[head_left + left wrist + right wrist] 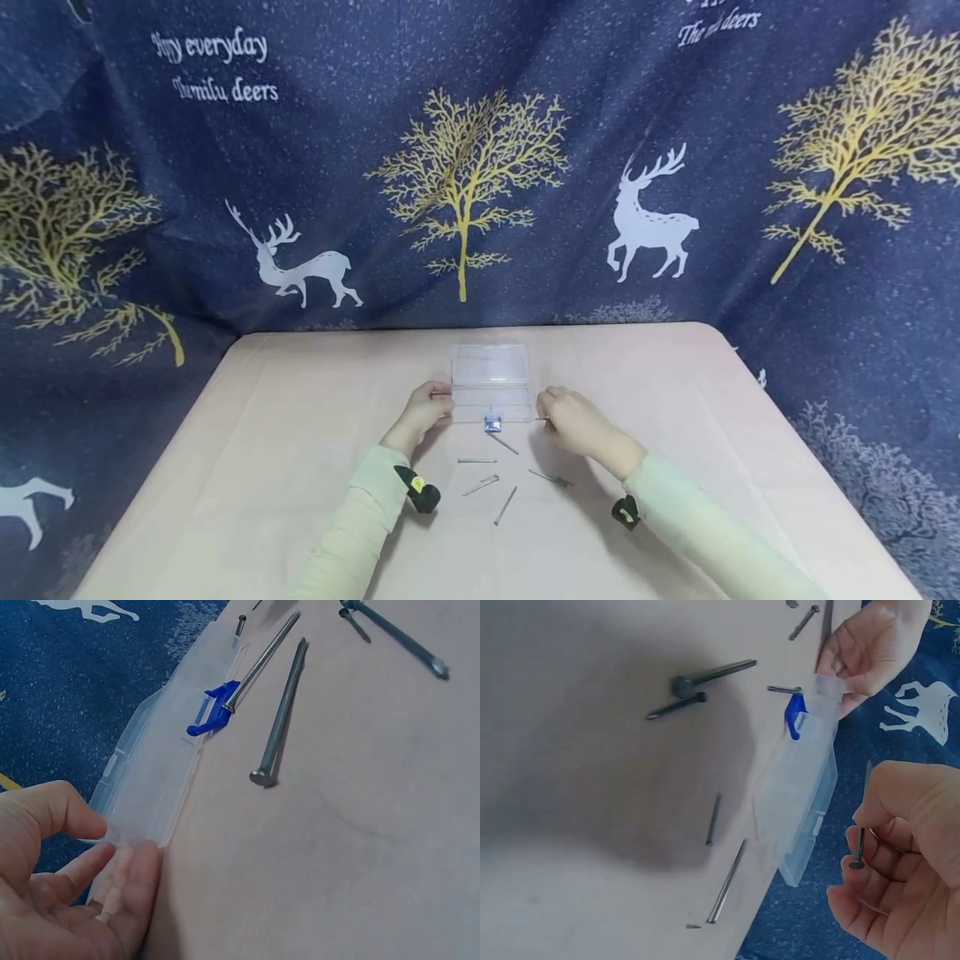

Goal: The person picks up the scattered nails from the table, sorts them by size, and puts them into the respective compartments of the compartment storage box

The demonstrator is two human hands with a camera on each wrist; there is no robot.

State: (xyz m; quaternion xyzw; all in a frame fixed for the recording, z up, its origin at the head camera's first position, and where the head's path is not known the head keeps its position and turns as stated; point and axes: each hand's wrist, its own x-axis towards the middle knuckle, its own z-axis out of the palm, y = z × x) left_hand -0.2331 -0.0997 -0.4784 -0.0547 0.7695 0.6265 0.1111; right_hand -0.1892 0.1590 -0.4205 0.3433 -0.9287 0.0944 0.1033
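A clear plastic box (pixel 491 400) lies on the table with its lid (pixel 491 364) open at the back and a blue latch (pixel 492 424) at its front edge. My left hand (pixel 426 410) holds the box's left end; in the left wrist view, thumb and fingers (pixel 139 881) meet its corner. Beyond the box's right end, my right hand (pixel 577 423) pinches a nail (pixel 860 847) between thumb and fingers, its flat head showing below the thumb. A loose nail (pixel 262 664) lies with its head at the blue latch.
Several more nails lie in front of the box, among them one lying crosswise (pixel 477 461), a slanted one (pixel 506 506) and a pair (pixel 482 484). A dark cloth printed with deer and trees hangs behind the pale table (pixel 225 500).
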